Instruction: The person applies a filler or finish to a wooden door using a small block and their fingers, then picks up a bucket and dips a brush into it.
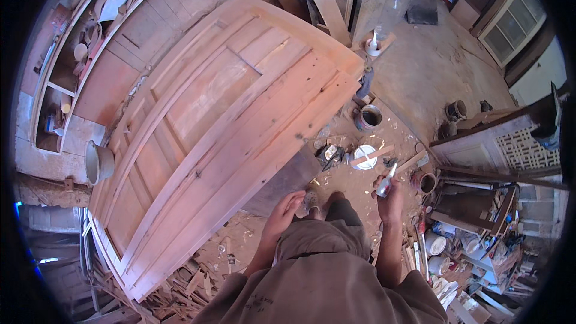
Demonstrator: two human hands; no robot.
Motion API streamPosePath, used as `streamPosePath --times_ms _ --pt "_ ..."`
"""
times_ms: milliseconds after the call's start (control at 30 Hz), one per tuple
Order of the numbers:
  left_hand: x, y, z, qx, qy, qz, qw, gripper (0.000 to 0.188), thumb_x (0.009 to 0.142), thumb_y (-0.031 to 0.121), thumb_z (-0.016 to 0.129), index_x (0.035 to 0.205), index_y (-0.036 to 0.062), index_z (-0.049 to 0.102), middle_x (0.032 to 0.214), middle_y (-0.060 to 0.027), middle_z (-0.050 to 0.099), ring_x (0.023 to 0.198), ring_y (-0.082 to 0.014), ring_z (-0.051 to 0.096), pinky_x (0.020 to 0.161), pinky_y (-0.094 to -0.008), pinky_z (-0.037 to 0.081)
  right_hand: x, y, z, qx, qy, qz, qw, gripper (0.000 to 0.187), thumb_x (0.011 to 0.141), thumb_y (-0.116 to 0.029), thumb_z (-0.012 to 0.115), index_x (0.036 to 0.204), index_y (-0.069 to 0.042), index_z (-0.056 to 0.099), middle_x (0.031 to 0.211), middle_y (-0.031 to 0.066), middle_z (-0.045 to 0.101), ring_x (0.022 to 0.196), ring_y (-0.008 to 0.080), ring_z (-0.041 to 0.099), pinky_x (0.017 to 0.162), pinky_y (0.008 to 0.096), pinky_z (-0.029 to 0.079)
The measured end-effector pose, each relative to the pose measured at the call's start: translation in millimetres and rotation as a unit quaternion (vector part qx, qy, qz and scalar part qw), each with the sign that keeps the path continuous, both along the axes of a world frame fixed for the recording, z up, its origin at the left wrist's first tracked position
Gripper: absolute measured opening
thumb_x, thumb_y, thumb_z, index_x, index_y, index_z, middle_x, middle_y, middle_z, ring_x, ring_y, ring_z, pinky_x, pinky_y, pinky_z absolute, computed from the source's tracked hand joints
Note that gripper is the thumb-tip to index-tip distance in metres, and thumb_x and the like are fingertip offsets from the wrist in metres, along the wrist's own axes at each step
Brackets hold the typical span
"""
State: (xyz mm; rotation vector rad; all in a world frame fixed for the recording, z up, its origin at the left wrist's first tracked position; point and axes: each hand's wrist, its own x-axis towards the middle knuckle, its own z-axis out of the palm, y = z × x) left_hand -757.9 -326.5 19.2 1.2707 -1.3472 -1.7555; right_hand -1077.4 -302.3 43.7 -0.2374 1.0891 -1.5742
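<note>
A large panelled wooden door [222,138] lies slanted across the left and middle, with dark knots and cracks along its near side. My right hand [391,203] is wrapped round a small white glue bottle [384,186] with a narrow pointed nozzle that tips upward. It is apart from the door, over the littered floor. My left hand [281,215] is in front of my body, near the door's near edge but not touching it. Its fingers are stretched out and hold nothing.
Beyond my feet are a white lidded can [364,157] with a wood strip across it and a dark-filled can [369,118]. Wood scraps [198,288] lie lower left. Cluttered shelves [66,78] line the left wall; a basin [99,162] leans by the door. Cans and tools crowd the right.
</note>
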Motion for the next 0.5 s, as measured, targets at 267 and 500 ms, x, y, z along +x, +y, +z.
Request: streamPosePath --times_ms 267,500 --pt "10.3 -20.4 -16.2 -0.02 -0.135 0.082 0.987 0.035 0.104 0.025 0.055 0.13 0.002 0.059 0.123 -0.0136 0.066 0.116 -0.0208 0.062 0.1 -0.0352 0.048 -48.5 -110.7 -43.9 0.071 0.213 0.063 0.973 0.033 0.104 -0.029 0.056 0.127 -0.005 0.057 0.113 0.0052 0.064 0.104 0.0154 0.058 0.088 0.0295 0.047" --pt "-57.5 -70.5 4.3 -0.005 -0.21 0.252 0.945 0.03 0.103 0.019 0.055 0.125 0.0004 0.061 0.116 -0.0135 0.069 0.112 -0.0214 0.064 0.098 -0.0348 0.048 -140.5 -266.1 -54.9 0.07 0.253 0.095 0.96 0.038 0.101 -0.028 0.062 0.13 -0.005 0.058 0.115 0.0054 0.062 0.104 0.0159 0.06 0.091 0.0346 0.052"
